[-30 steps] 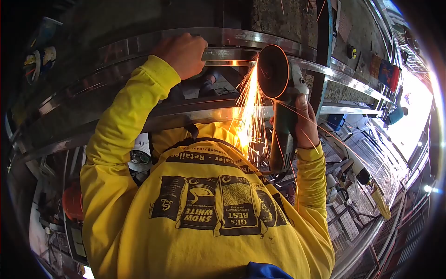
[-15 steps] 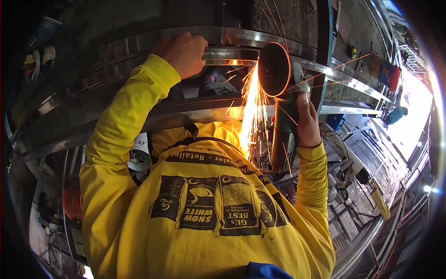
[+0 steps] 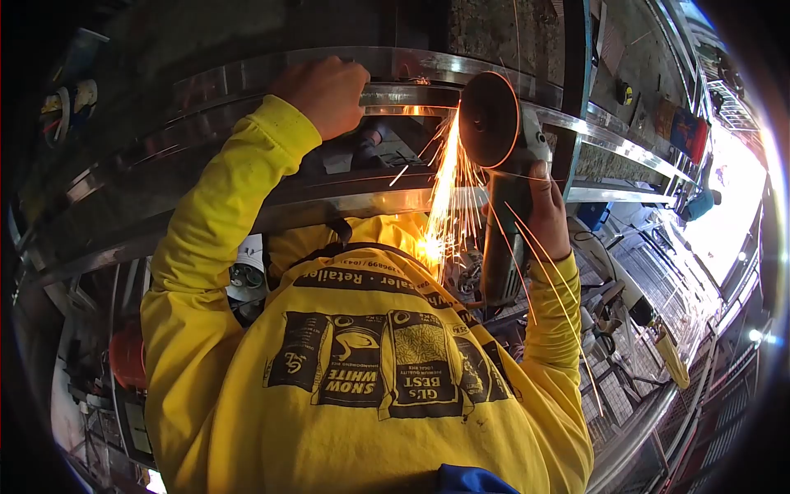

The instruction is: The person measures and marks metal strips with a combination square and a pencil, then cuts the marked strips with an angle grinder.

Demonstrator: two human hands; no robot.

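My right hand [image 3: 546,212] is wrapped round the body of an angle grinder [image 3: 504,235], its thumb showing on the near side. The grinder's round disc [image 3: 490,119] stands on edge against a metal bar [image 3: 403,95]. From that contact a bright stream of sparks [image 3: 448,177] falls toward the front of my yellow shirt. To the left of the disc, my left hand [image 3: 329,95] is closed over the same bar, fingers curled round it. The exact cut spot is hidden by the disc and the glare.
Long shiny metal bars [image 3: 613,140] run across in front of me. A dark upright post [image 3: 583,90] stands just right of the grinder. A tape measure [image 3: 624,92] lies beyond it. Farther right, a person [image 3: 702,203] is in the background, near a red-and-blue object [image 3: 690,134].
The grinder and my right hand have shifted slightly, with the disc a little higher and to the right. Sparks still fly in a changed spread. My left hand stays almost in place.
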